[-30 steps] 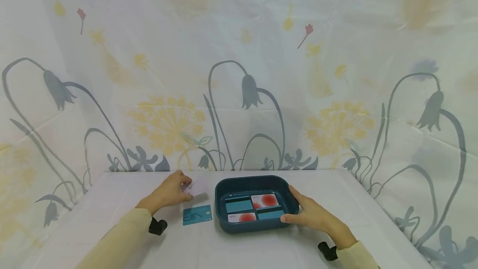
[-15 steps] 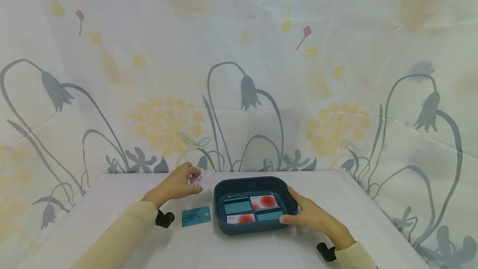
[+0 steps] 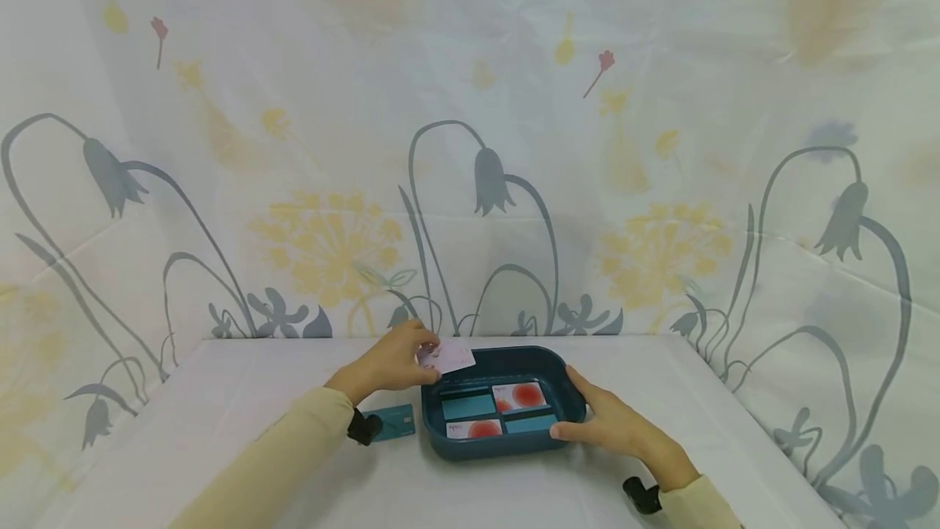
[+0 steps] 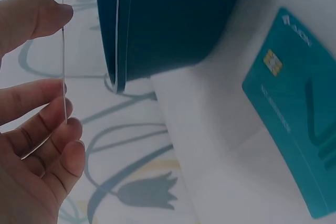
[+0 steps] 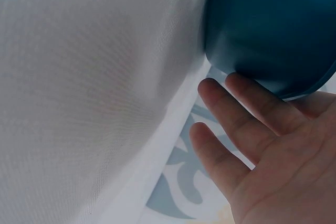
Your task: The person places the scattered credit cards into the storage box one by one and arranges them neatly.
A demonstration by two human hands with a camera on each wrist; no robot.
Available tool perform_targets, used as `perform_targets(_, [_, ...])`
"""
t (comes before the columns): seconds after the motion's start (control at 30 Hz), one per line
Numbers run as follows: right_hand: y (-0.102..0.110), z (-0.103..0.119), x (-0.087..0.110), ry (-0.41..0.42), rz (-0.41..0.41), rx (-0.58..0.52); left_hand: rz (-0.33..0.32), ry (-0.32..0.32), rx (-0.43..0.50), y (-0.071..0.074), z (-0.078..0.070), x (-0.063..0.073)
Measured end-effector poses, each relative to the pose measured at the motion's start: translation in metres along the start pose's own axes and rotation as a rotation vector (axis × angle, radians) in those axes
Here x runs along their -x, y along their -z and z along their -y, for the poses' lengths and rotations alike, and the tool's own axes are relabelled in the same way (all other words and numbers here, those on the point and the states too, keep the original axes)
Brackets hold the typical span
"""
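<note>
A pale pink card [image 3: 457,356] is pinched edge-on between the thumb and fingers of my left hand [image 3: 392,357]. The hand holds it over the left back rim of a dark teal box [image 3: 499,449]. Inside the box lie two cards with red circles [image 3: 527,395] and two teal cards with dark stripes [image 3: 470,406]. My right hand [image 3: 624,423] grips the box's right end, thumb at the front corner and fingers along the far side. In the right wrist view, several fingers [image 5: 236,114] reach out nearly straight beside the box wall; the thumb is hidden there.
A teal card with a chip [image 4: 294,108] lies on the white tablecloth [image 3: 455,496] left of the box, partly hidden in the head view by the black wrist camera [image 3: 365,428]. Behind the table hangs a flower-printed curtain [image 3: 470,145].
My left hand has carried the pink card rightward, from left of the box to above its left rim. The right hand and the box have stayed in place.
</note>
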State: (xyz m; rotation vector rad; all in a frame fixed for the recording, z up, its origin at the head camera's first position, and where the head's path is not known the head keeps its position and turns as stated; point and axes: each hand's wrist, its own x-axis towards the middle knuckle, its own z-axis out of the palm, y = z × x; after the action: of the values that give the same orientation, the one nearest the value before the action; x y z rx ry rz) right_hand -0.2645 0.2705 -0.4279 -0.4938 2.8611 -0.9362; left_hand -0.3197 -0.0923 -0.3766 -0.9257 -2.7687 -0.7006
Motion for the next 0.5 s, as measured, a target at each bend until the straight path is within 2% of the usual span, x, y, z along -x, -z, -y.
perform_targets(0.23, [0.000,-0.001,-0.002,0.014,-0.002,0.002,0.039,-0.009,-0.033,-0.010,-0.011,-0.009])
perform_targets(0.5, [-0.001,-0.001,-0.001,0.001,0.002,0.003,0.083,-0.032,-0.025,-0.018,-0.022,-0.018])
